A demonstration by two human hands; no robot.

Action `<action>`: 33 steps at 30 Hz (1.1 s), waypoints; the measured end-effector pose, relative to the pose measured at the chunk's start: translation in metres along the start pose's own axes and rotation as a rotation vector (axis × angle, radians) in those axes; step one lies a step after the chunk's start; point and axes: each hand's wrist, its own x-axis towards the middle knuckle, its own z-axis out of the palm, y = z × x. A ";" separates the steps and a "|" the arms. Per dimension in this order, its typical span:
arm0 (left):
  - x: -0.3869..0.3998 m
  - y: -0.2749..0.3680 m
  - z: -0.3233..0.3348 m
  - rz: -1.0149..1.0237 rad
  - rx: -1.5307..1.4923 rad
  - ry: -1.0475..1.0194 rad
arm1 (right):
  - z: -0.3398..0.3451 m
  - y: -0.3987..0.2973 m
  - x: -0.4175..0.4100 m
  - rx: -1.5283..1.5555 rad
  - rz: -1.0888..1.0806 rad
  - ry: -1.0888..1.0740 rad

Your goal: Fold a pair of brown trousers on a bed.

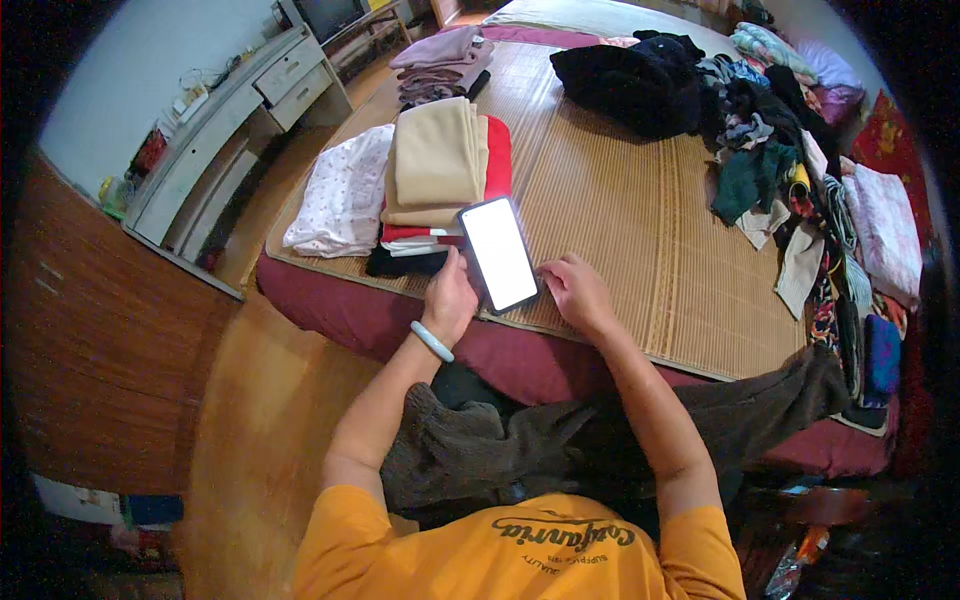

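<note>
A smartphone (499, 255) with a bright white screen stands tilted at the near edge of the bamboo mat (622, 225). My left hand (451, 294), with a pale bangle on the wrist, is at the phone's left side; whether it grips the phone cannot be made out. My right hand (577, 291) is just right of the phone, fingers curled near its lower right edge. Beyond the phone lie folded beige cloth (437, 154) on red cloth (499, 154), and a folded white dotted cloth (345, 191). A dark brown fleecy garment (540, 442) drapes across my lap.
Folded mauve and brown clothes (442, 64) are stacked at the mat's far left. A black garment (637, 86) lies at the far side, beside a heap of mixed clothes (757, 150) along the right. A grey desk with drawers (289, 79) stands left of the bed.
</note>
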 end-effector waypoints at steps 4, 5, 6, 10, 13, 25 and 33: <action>-0.008 0.007 0.023 -0.138 -0.107 -0.105 | 0.000 0.003 0.003 -0.019 -0.009 -0.041; -0.008 0.007 0.028 -0.139 -0.107 -0.104 | 0.000 0.003 0.004 -0.018 -0.008 -0.041; -0.009 0.008 0.032 -0.115 -0.080 -0.136 | 0.001 0.003 0.004 -0.021 -0.014 -0.047; -0.009 0.008 0.033 -0.121 -0.044 -0.113 | 0.003 0.003 0.007 0.022 -0.035 -0.046; -0.008 0.005 0.032 -0.095 -0.008 -0.112 | 0.004 0.002 0.006 0.010 -0.010 -0.054; -0.004 0.004 0.041 -0.130 -0.018 -0.235 | 0.007 -0.003 0.005 0.096 -0.128 -0.067; -0.009 0.014 0.039 -0.232 -0.123 -0.292 | 0.007 -0.015 -0.003 0.144 -0.093 -0.104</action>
